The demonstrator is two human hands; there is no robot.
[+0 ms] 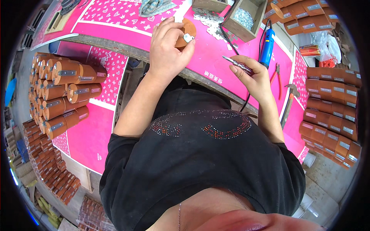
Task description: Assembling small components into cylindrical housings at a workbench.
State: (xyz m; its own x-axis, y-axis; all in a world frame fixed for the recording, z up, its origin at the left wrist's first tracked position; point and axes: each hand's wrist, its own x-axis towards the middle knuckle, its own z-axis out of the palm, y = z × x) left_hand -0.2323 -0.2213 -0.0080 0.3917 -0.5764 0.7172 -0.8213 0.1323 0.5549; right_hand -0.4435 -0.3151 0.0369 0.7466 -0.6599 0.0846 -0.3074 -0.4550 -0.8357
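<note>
My left hand (169, 48) is closed around a round orange-brown wooden piece (188, 27) over the pink-covered table. Between its thumb and fingertips, a small pale metal plate (188, 37) rests against the wood. To the right, my right hand (252, 77) grips a screwdriver-like tool (238, 64) with a slim metal tip. That tip points up and left toward the wooden piece and stays apart from it. A black cable (248, 101) runs down past my right wrist; whether it joins the tool is hidden.
A wooden box (244, 23) holds small screws, beside scattered metal plates (210, 21). A blue corded power tool (267, 48), red-handled pliers (276, 79) and a hammer (290, 101) lie at the right. Brown cylinders are stacked left (61, 92) and right (331, 111).
</note>
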